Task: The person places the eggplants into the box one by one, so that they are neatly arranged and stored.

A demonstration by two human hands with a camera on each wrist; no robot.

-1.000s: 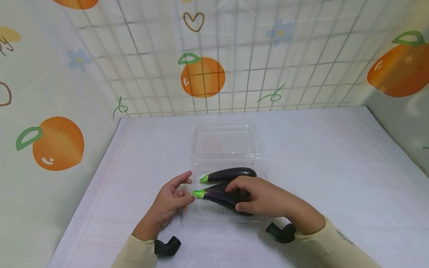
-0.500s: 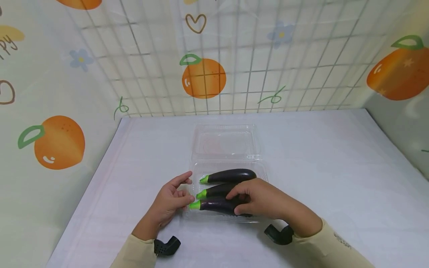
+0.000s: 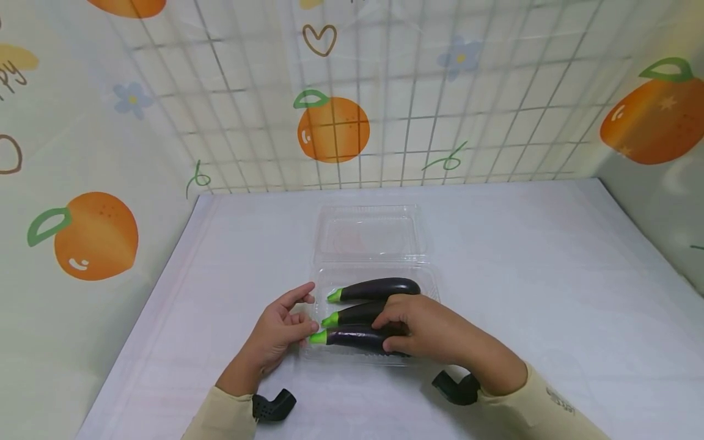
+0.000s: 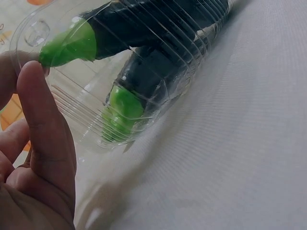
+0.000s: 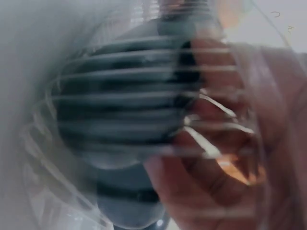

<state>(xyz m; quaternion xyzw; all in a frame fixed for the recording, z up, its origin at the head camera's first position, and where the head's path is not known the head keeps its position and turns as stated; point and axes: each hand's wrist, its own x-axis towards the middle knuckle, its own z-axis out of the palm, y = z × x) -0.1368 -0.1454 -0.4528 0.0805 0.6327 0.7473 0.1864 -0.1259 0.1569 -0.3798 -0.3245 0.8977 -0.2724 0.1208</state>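
Three dark purple eggplants with green stem ends lie side by side in a clear plastic clamshell container [image 3: 321,278]. They are the back eggplant [image 3: 382,287], the middle eggplant [image 3: 357,313] and the front eggplant [image 3: 352,338]. My right hand [image 3: 434,327] grips the thick end of the front one, with thumb in front and fingers behind; its palm hides the middle one's end. At the container's left edge, my left hand [image 3: 280,327] holds the rim between thumb and a finger, as the left wrist view shows. The right wrist view is blurred, seen through the ribbed container wall.
The container's lid [image 3: 368,229] lies folded back, away from me. Everything stands on a white-covered table [image 3: 522,256]. A fruit-patterned curtain [image 3: 247,110] hangs behind and at the sides, with a wire grid behind it. Black wrist mounts [image 3: 275,405] jut out below both hands.
The front eggplant has shifted toward me with my right hand gripping it, leaving the middle eggplant visible behind it. Since half a second ago almost nothing has moved. My left hand stays put.
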